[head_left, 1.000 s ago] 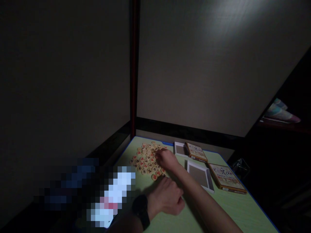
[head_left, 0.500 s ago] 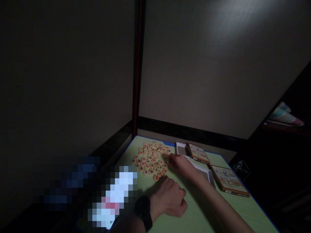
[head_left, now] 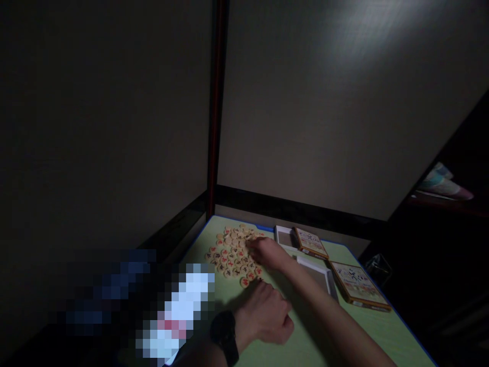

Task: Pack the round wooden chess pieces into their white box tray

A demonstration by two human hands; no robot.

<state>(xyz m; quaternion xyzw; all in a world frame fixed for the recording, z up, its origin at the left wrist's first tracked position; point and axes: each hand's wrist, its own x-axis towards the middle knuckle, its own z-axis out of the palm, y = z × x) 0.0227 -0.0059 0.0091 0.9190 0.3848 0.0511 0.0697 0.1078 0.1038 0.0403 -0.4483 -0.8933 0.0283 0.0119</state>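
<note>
Many round wooden Chinese chess pieces with red or black characters lie face up in a cluster on the green table. Farther back, several blank-looking pieces sit close together, some perhaps overlapping. My right hand reaches over the right side of the cluster, its fingers pinched on a piece there; the fingertips are partly hidden. In front of the cluster my left hand, with a black watch on the wrist, is curled like a fist. Its fingers are hidden underneath, and a piece shows at its far edge.
Right of the pieces stand an open white box tray and another tray at the back. Two printed box lids lie beside them. A bright blurred-out screen is at the left. Walls rise behind the table.
My right hand has moved left and slightly forward, from the right edge of the cluster to over its pieces. My left hand stays almost where it was.
</note>
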